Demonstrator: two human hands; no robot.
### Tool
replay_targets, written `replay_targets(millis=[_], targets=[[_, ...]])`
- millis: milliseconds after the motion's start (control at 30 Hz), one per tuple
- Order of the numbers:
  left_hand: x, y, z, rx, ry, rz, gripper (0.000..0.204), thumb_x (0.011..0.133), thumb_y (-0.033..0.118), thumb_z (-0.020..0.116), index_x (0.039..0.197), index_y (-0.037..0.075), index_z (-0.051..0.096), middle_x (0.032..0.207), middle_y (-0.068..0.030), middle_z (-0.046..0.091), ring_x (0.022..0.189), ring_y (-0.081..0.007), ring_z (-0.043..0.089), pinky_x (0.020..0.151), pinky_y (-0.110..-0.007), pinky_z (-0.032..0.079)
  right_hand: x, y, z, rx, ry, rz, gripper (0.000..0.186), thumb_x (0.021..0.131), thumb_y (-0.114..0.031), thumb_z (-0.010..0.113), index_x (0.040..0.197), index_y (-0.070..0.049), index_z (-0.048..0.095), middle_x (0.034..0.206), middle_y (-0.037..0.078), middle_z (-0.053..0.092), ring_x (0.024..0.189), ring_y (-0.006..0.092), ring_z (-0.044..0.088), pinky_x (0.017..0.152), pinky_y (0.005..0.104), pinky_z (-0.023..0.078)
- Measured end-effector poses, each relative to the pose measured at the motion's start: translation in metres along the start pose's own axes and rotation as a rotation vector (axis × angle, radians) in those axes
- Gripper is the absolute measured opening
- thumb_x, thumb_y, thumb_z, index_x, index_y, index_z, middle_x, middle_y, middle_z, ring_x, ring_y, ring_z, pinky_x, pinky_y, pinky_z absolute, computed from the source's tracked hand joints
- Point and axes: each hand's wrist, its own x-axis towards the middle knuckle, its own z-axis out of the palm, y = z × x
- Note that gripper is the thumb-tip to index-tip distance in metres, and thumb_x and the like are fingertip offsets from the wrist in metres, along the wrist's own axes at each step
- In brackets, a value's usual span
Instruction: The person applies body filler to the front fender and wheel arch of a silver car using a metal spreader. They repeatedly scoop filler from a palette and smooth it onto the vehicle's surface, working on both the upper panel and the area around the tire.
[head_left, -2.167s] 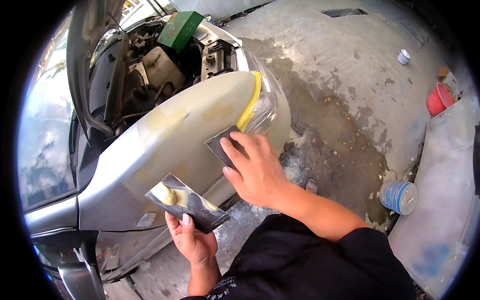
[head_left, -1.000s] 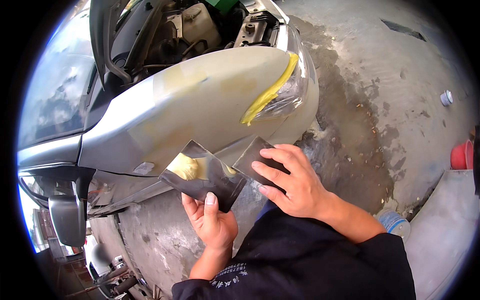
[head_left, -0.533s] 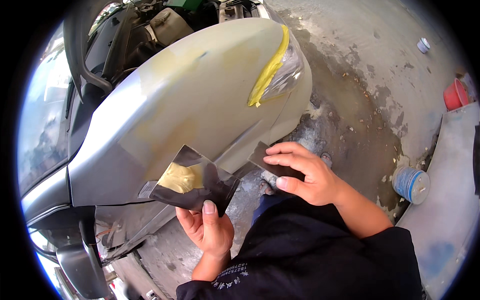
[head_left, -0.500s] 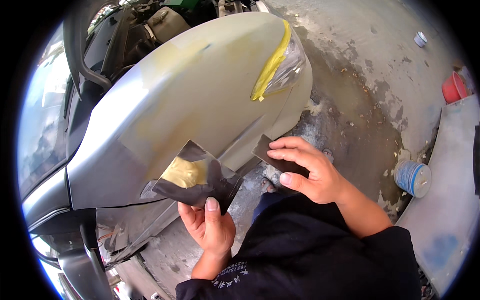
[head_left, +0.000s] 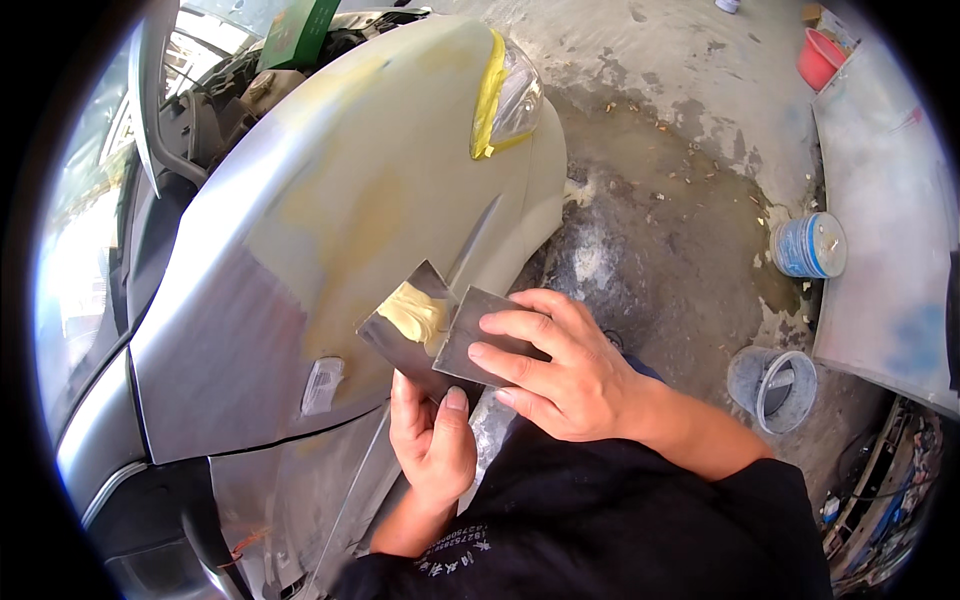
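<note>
My left hand (head_left: 435, 445) grips a dark square plate (head_left: 380, 335) from below, a lump of pale yellow paste (head_left: 410, 312) on it. My right hand (head_left: 570, 375) is closed on a second dark flat spreader (head_left: 465, 335), held over the right part of that plate; whether the two touch I cannot tell. Both are in front of a car's front fender (head_left: 340, 200), pale grey with yellowish patches. Yellow masking tape (head_left: 487, 95) edges the headlight (head_left: 518, 85). A small light piece (head_left: 322, 386) sits low on the fender.
A green box (head_left: 295, 30) rests by the open engine bay. On the right are a concrete floor (head_left: 690, 170), a blue-banded can (head_left: 800, 245), a translucent bucket (head_left: 745, 385), a red tub (head_left: 818, 60), a large pale panel (head_left: 880, 220) and piled parts (head_left: 880, 500).
My right hand and its spreader have moved left, now overlapping the plate in my left hand. The view has shifted, bringing the translucent bucket and piled parts into sight.
</note>
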Motion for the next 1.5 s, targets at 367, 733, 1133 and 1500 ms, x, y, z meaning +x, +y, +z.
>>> replay_targets(millis=[367,733,1133,1500], targets=[[-0.034,-0.006,-0.026,0.186,0.157,0.122,0.062,0.088,-0.009,0.049,0.146,0.003,0.03,0.139,-0.0158,0.047,0.125,-0.0266,0.048,0.109,-0.044,0.035,0.015,0.072,0.01,1.11,-0.043,0.87,0.061,0.096,-0.036,0.051,0.15,-0.016,0.031,0.136,0.001,0.045,0.115,0.017,0.043,0.086,0.0305,0.042],[-0.028,-0.004,-0.056,0.199,0.047,-0.036,0.061,0.083,-0.008,0.053,0.141,-0.002,0.034,0.132,-0.0136,0.051,0.121,-0.0247,0.051,0.107,-0.041,0.036,0.083,0.076,0.019,1.061,0.076,0.895,0.062,0.093,-0.043,0.051,0.147,-0.017,0.037,0.13,0.001,0.046,0.106,0.0176,0.042,0.083,0.0362,0.044],[-0.022,-0.007,-0.077,0.069,0.111,0.01,0.057,0.087,0.002,0.062,0.137,-0.005,0.036,0.133,-0.0159,0.05,0.121,-0.0238,0.049,0.106,-0.038,0.034,0.101,0.058,0.073,0.591,0.377,0.726,0.066,0.094,-0.038,0.049,0.139,0.009,0.038,0.135,0.026,0.038,0.126,0.0383,0.042,0.107,0.0385,0.035],[-0.015,0.001,-0.082,0.036,0.162,0.061,0.068,0.082,-0.003,0.057,0.144,0.001,0.03,0.136,-0.0166,0.049,0.124,-0.0299,0.049,0.107,-0.05,0.037,0.09,0.029,0.101,0.268,0.417,0.54,0.059,0.095,-0.033,0.05,0.139,0.003,0.038,0.132,0.023,0.038,0.11,0.0454,0.046,0.099,0.0475,0.041]])
